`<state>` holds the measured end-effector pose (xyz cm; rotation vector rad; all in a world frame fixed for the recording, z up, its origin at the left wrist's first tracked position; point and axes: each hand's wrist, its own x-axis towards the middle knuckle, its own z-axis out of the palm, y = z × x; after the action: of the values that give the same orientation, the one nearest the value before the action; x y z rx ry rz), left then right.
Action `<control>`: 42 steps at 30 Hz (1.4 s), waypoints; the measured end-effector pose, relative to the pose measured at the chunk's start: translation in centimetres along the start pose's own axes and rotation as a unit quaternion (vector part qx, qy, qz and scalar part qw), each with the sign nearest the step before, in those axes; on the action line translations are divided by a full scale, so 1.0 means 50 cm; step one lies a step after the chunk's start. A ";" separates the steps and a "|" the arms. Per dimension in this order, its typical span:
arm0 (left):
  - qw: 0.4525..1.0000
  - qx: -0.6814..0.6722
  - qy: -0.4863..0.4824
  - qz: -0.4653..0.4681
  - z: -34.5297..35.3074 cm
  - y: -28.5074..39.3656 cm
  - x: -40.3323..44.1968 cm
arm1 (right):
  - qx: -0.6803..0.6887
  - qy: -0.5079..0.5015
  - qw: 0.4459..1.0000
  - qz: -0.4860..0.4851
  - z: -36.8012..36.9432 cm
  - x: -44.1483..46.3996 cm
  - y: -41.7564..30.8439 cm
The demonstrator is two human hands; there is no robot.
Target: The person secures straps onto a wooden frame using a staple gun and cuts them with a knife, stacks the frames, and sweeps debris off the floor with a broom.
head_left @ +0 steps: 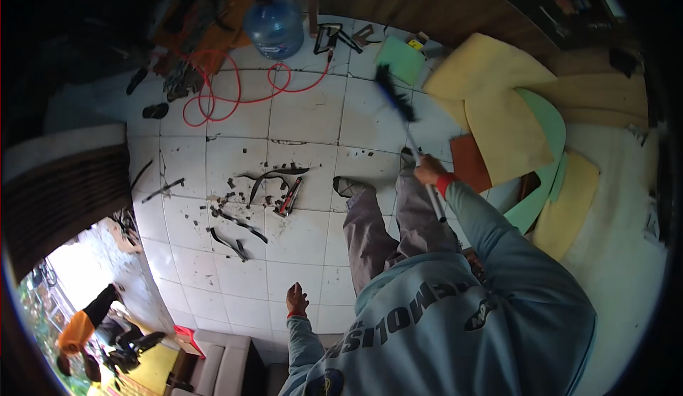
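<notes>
My right hand (429, 171) is wrapped round the grey handle of a broom (414, 142). The broom's blue head with black bristles points away from me, over the tiles near a green sheet (402, 60). Out to my left, my left hand (297, 301) hangs above the floor with loosely bent fingers apart and nothing in them. Beyond it, black strips (238, 224) and small dark scraps (224, 200) lie scattered on the white tiles. Among them is a red and black hand tool (289, 197) whose kind I cannot make out.
Yellow foam-like sheets (509, 122) and a brown piece (470, 163) lie to my right. A blue water jug (274, 26) and a looping red hose (238, 101) are ahead. A sofa (213, 364) stands at lower left, with a person in orange (77, 333) beyond.
</notes>
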<state>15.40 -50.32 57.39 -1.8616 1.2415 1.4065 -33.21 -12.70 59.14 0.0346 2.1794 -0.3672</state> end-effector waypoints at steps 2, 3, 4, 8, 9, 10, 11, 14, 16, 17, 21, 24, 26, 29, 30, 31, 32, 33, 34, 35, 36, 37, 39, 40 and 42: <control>0.998 0.035 0.005 0.057 0.003 0.045 0.020 | -0.011 -0.063 0.997 -0.048 0.078 -0.001 -0.009; 0.995 0.051 0.007 0.080 0.001 0.055 0.025 | 0.020 -0.067 0.997 -0.043 0.107 -0.060 -0.052; 0.995 0.046 0.015 0.092 0.003 0.083 0.034 | 0.064 -0.095 0.993 -0.032 0.086 -0.130 -0.113; 0.987 0.002 -0.031 0.159 -0.015 0.213 -0.021 | 0.094 -0.146 0.978 -0.115 0.025 -0.305 -0.167; 0.987 -0.029 -0.028 0.159 -0.023 0.227 -0.045 | 0.121 -0.137 0.979 -0.091 0.005 -0.340 -0.157; 0.989 -0.035 -0.027 0.138 -0.047 0.206 -0.049 | 0.147 -0.129 0.978 -0.068 -0.015 -0.373 -0.134; 0.991 -0.046 0.000 0.124 -0.070 0.161 -0.044 | 0.173 -0.121 0.976 -0.046 -0.024 -0.397 -0.099; 0.998 -0.007 0.058 0.039 -0.136 -0.034 -0.014 | 0.131 0.094 0.986 -0.046 0.043 -0.385 0.102; 0.997 0.049 0.039 -0.045 -0.143 -0.135 -0.031 | 0.099 0.154 0.983 0.033 0.063 -0.312 0.247; 0.992 0.101 0.036 -0.066 -0.132 -0.168 -0.054 | 0.123 0.156 0.979 0.054 0.078 -0.256 0.309; 0.975 0.204 0.004 0.085 -0.072 -0.221 -0.060 | 0.089 0.011 0.996 0.029 0.173 -0.154 0.409; 0.962 0.149 0.029 0.226 -0.013 -0.218 -0.051 | 0.114 0.022 0.993 -0.004 0.309 -0.275 0.315; 0.956 0.135 -0.001 0.258 0.038 -0.168 -0.115 | 0.251 -0.083 0.965 0.002 0.324 -0.391 0.267; 0.908 0.208 -0.036 0.363 0.047 -0.125 -0.134 | 0.242 -0.084 0.965 -0.057 0.307 -0.536 0.237; 0.908 0.206 -0.032 0.364 0.039 -0.129 -0.138 | 0.227 -0.024 0.971 -0.069 0.328 -0.546 0.261; 0.908 0.206 -0.029 0.363 0.023 -0.135 -0.144 | 0.208 0.037 0.974 -0.079 0.349 -0.557 0.286; 0.909 0.206 -0.024 0.362 0.010 -0.134 -0.155 | 0.209 0.084 0.971 -0.083 0.354 -0.557 0.316; 0.903 0.241 -0.028 0.354 -0.009 -0.137 -0.161 | 0.210 0.133 0.965 -0.087 0.355 -0.546 0.349; 0.897 0.276 -0.031 0.344 -0.042 -0.145 -0.144 | 0.193 0.151 0.967 -0.066 0.353 -0.494 0.398; 0.889 0.310 -0.034 0.335 -0.081 -0.166 -0.123 | 0.177 0.170 0.968 -0.044 0.352 -0.448 0.452; 0.889 0.326 -0.032 0.321 -0.112 -0.186 -0.104 | 0.181 0.172 0.968 0.022 0.327 -0.425 0.490; 0.888 0.342 -0.028 0.306 -0.151 -0.210 -0.090 | 0.173 0.189 0.966 0.028 0.334 -0.350 0.560; 0.848 0.390 -0.045 0.357 -0.264 -0.262 -0.032 | 0.111 0.224 0.965 0.078 0.314 -0.304 0.639; 0.826 0.411 -0.052 0.383 -0.314 -0.284 -0.008 | 0.134 0.193 0.966 0.110 0.320 -0.316 0.636; 0.885 0.373 -0.006 0.280 -0.343 -0.279 -0.065 | 0.238 0.141 0.943 0.185 0.367 -0.367 0.600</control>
<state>35.67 -56.49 64.52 -0.9962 2.0513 0.9399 -3.11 12.94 56.10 0.7988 2.2468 -0.6943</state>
